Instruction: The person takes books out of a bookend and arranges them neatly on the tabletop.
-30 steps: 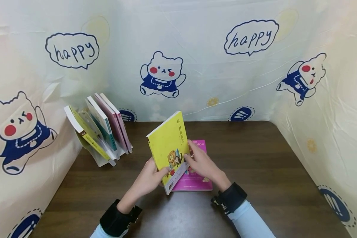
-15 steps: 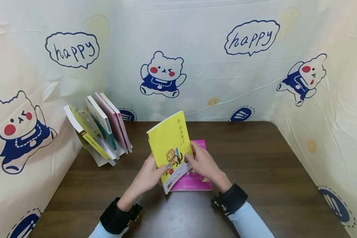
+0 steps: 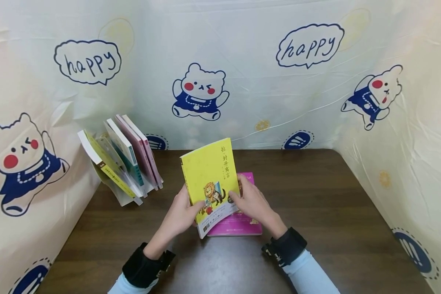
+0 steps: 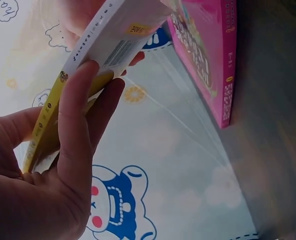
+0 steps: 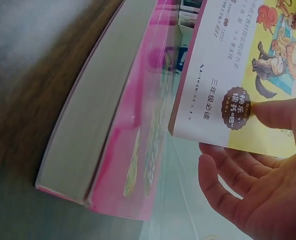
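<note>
Both hands hold a yellow book (image 3: 207, 169) with a lion drawing and a white band along its lower edge, raised and tilted above the table. My left hand (image 3: 180, 212) grips the left edge near the bottom, thumb on the cover and fingers behind, as the left wrist view also shows along the spine. My right hand (image 3: 255, 200) pinches the right edge, its thumb pressing the cover by a dark round badge in the right wrist view. Under and behind the yellow book, a thick pink book (image 3: 238, 226) lies on the table, partly covered by it.
A row of several books (image 3: 122, 159) stands leaning at the back left of the brown wooden table (image 3: 315, 196). A pale printed cloth (image 3: 253, 81) with bear drawings hangs behind and at both sides.
The yellow book has turned so that its cover faces the head camera more squarely. The left hand has shifted slightly up and left with it; the right hand has barely moved.
</note>
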Tool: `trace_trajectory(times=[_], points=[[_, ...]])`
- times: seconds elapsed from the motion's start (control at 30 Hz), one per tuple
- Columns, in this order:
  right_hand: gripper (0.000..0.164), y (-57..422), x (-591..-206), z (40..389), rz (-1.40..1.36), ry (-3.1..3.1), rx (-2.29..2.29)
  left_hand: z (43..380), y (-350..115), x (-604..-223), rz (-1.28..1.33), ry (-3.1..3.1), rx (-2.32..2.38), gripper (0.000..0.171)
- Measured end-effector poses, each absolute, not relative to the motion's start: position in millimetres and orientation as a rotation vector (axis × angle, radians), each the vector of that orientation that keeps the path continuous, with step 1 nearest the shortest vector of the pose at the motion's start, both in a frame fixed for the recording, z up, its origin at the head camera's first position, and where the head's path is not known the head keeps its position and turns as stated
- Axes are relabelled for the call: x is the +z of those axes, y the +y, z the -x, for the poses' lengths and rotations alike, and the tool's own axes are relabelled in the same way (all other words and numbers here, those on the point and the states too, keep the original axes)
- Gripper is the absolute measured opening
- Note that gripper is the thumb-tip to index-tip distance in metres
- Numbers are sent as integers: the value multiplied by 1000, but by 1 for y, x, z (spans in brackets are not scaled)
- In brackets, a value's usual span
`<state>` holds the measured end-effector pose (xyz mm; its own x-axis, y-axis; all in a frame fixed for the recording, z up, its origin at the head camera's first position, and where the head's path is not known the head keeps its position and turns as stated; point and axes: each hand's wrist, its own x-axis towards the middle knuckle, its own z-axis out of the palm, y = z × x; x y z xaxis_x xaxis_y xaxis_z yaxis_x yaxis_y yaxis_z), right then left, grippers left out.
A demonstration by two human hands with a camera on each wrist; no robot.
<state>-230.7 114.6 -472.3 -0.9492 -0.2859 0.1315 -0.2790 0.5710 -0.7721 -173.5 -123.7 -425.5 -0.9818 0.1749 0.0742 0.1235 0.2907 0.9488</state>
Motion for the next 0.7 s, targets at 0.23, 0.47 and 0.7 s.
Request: trace_trajectory(times=[0.23,0.47,0.7], points=[[54,117,-472,229,489,2775,-1355,177,-128,-424,-255,2527,1805,59],[57,117,-470,227,502,2775,-1374,181,-129,-423,-223,2547,1788,60],[61,117,-470,225,483,2785,-1382,186,-131,-424,-246,2548,1796,62]])
